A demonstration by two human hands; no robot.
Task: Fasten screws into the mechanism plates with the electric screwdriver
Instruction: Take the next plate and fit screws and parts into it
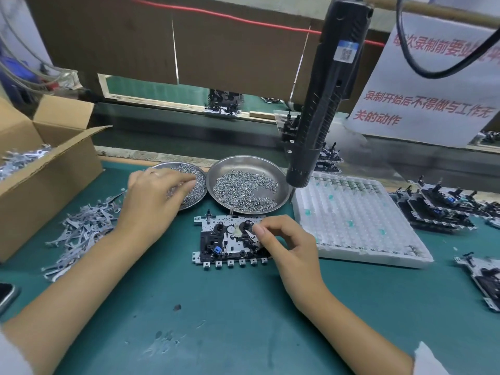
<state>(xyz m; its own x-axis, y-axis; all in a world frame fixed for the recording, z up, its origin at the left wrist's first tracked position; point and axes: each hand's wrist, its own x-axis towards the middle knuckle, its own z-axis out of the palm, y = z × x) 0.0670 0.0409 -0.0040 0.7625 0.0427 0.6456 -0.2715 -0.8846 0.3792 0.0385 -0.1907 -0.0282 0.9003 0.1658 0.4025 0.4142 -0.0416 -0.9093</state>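
A mechanism plate point(221, 244) with black parts and a blue piece lies flat on the green mat in the middle. My right hand point(286, 244) rests on its right side, with thumb and forefinger pinching a small metal lever against it. My left hand point(154, 196) reaches into the left steel dish point(200, 174), its fingertips curled down among the screws. The right steel dish point(281, 185) holds several screws. The black electric screwdriver point(322, 104) hangs above the right dish, with no hand on it.
An open cardboard box point(48, 169) of metal parts stands at the left, with a heap of loose levers point(84, 228) beside it. A white foam tray point(357, 220) lies to the right. Stacked mechanism plates point(438, 209) sit at the far right. A phone point(6, 293) lies at the left edge.
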